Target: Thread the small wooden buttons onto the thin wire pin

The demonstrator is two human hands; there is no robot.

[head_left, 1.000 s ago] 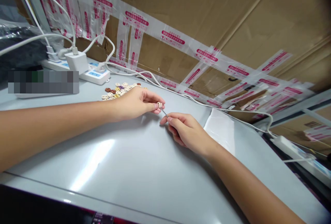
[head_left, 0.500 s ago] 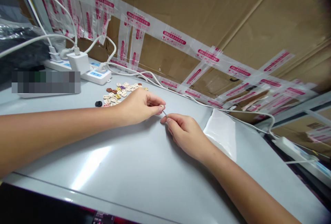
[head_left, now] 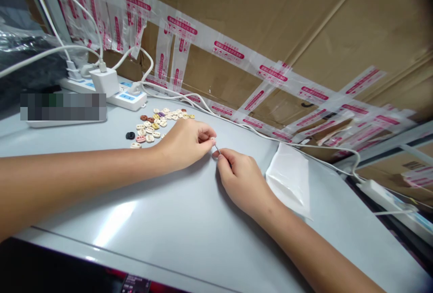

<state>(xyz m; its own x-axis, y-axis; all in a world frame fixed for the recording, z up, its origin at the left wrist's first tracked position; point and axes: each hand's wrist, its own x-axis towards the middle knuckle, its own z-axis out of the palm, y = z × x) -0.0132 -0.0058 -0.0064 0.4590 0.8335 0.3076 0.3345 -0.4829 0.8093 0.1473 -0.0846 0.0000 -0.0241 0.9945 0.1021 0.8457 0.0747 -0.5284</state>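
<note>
Between the thumb and fingertips of my left hand (head_left: 189, 141) is a small cream-coloured button (head_left: 213, 139), mostly hidden by the fingers. My right hand (head_left: 241, 175) pinches a thin metal rod (head_left: 217, 149), its tip reaching up to the button. Whether the tip passes through a hole in the button is too small to tell. Just behind and left of my left wrist lies a loose group of buttons (head_left: 163, 123), mostly cream, with several brown, yellow and pink ones. A black button (head_left: 130, 135) sits at the group's left side.
A flat white plastic bag (head_left: 289, 180) lies right of my right hand. White power strips (head_left: 128, 100) with plugs and cables stand at the back left; another strip (head_left: 399, 205) is at the right edge. A taped cardboard wall (head_left: 270, 26) closes off the table's back.
My right hand has shifted slightly right and down, and my left forearm sits a little lower, uncovering more buttons. Both hands keep their grip, with the rod still at the button.
</note>
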